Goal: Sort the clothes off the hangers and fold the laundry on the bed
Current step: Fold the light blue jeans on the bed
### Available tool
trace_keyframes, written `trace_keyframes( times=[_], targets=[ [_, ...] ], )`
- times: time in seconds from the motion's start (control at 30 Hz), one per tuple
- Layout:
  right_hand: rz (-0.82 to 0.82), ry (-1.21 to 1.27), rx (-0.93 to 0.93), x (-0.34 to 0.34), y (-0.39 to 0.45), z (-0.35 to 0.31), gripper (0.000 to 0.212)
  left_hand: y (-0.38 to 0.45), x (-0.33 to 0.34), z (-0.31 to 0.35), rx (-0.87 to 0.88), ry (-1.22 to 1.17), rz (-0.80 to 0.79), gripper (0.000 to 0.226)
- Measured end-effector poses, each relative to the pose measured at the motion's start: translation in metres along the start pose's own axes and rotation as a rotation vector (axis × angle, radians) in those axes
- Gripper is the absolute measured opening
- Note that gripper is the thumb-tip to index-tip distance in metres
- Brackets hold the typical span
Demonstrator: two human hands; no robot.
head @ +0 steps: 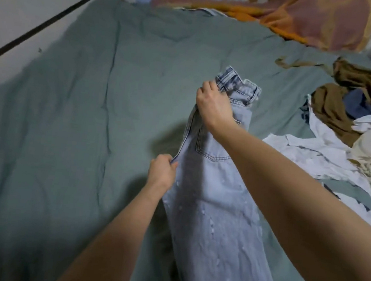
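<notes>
I see both hands gripping the jeans (214, 207): right hand (213, 104) at the waistband, left hand (161, 172) pinching the side seam; the denim looks heavy, limp, best held by its seams.

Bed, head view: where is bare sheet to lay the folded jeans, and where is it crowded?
Bare green sheet runs from the wall on the left to the jeans, and up to the orange blanket. Right of the jeans it is crowded: white shirts, brown garment. The left hand and the right hand both grip the jeans' edge.

Pale blue jeans (214, 200) lie lengthwise, folded leg-on-leg, on the grey-green bed (91, 107).
</notes>
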State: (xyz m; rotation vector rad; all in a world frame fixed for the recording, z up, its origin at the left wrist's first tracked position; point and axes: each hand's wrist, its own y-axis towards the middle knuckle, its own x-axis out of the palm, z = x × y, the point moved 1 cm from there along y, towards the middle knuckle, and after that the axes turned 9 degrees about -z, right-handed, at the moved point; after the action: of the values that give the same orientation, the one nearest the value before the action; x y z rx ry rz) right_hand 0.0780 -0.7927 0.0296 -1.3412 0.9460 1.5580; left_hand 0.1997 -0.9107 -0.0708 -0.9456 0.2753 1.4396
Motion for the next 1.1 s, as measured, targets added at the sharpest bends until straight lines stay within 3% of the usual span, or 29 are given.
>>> trace_keyframes(
  times=[0.07,0.13,0.2,0.33,0.47,0.6,0.77,0.9,1.0,1.1],
  targets=[
    [-0.057,0.064,-0.039,0.019,0.017,-0.007,0.046,0.017,0.002,-0.008,-0.032,0.005,0.006,0.013],
    [-0.175,0.162,-0.118,0.057,0.009,-0.01,0.071,0.02,0.016,-0.019,-0.08,0.092,-0.051,0.032],
    [-0.285,0.309,-0.102,0.098,-0.019,-0.006,0.076,0.016,0.035,-0.031,-0.087,0.171,-0.129,0.04],
    [-0.448,0.686,0.216,0.163,-0.101,0.028,0.056,0.004,0.077,-0.048,0.013,0.217,-0.271,0.045],
    [-0.58,0.834,0.6,0.214,-0.178,0.065,0.052,-0.002,0.123,-0.056,0.187,0.242,-0.379,0.046],
    [-0.72,0.945,0.638,0.246,-0.216,0.069,0.067,0.005,0.167,-0.049,0.234,0.242,-0.398,0.047],
    [-0.629,1.138,0.655,0.273,-0.219,0.058,0.06,0.033,0.189,-0.051,0.034,0.323,-0.138,0.05],
    [-0.573,1.281,0.786,0.29,-0.215,0.052,0.042,0.051,0.19,-0.062,-0.06,0.393,-0.141,0.053],
    [-0.475,1.503,0.914,0.296,-0.206,0.048,0.031,0.065,0.189,-0.069,-0.139,0.289,-0.051,0.059],
    [-0.31,1.505,0.952,0.306,-0.185,0.045,0.028,0.084,0.184,-0.073,-0.212,0.23,0.125,0.059]
  ],
)
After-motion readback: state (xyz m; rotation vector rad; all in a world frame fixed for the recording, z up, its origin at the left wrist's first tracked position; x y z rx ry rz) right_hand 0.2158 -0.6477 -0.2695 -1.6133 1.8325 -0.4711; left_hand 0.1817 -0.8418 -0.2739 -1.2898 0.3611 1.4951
